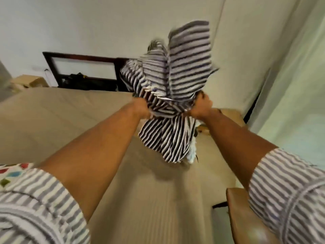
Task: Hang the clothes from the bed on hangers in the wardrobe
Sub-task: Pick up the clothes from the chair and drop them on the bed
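A black-and-white striped garment [177, 73] is held up in the air above the beige bed [70, 124]. My left hand [140, 108] grips its bunched edge on the left and my right hand [202, 104] grips it on the right. Part of the cloth flares upward, blurred, and the rest hangs below my hands. Under it a bit of pale cloth [192, 152] lies on the bed. No hanger or wardrobe is in view.
A dark wooden frame with a light panel [84, 69] stands at the far side of the bed against the cream wall. Cardboard boxes [29, 81] sit far left. A brown wooden piece [242, 217] juts in at the lower right. A pale green curtain [299, 103] hangs right.
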Available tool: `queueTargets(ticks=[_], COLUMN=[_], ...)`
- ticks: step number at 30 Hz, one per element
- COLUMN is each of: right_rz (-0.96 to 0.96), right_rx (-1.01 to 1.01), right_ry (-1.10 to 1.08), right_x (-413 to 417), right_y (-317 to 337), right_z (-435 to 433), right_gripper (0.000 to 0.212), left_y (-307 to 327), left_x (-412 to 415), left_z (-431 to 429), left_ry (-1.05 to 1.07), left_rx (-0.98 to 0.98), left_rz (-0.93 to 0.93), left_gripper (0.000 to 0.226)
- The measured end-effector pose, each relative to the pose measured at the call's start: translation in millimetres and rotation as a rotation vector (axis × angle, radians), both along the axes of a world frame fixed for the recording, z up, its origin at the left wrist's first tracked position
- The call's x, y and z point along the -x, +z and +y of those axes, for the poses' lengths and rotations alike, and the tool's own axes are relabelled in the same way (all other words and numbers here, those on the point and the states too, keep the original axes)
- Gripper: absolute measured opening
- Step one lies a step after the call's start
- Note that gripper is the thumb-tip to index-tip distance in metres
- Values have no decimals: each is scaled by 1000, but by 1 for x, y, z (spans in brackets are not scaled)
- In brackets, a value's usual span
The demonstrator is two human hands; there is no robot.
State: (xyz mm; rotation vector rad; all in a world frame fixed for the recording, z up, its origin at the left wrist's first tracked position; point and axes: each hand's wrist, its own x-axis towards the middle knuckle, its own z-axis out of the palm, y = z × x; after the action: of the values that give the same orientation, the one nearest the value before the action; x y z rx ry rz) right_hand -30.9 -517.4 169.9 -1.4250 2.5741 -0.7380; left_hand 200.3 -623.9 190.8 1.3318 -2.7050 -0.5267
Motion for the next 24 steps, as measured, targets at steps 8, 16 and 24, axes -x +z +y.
queueTargets(ticks=[8,16,24], right_rz=[-286,-252,-227], right_rx=[-307,-63,114], right_ry=[108,97,47], right_x=[-36,-54,-107], right_y=[-139,-110,-59], right_z=[58,122,218], right_gripper=[61,29,17], left_y=[-147,-159,-161], left_x=[-34,-77,-122], left_z=[79,125,188], left_ry=[112,217,122], left_rx=[-213,-206,-148], left_rz=[-9,290,542], left_gripper=[52,54,32])
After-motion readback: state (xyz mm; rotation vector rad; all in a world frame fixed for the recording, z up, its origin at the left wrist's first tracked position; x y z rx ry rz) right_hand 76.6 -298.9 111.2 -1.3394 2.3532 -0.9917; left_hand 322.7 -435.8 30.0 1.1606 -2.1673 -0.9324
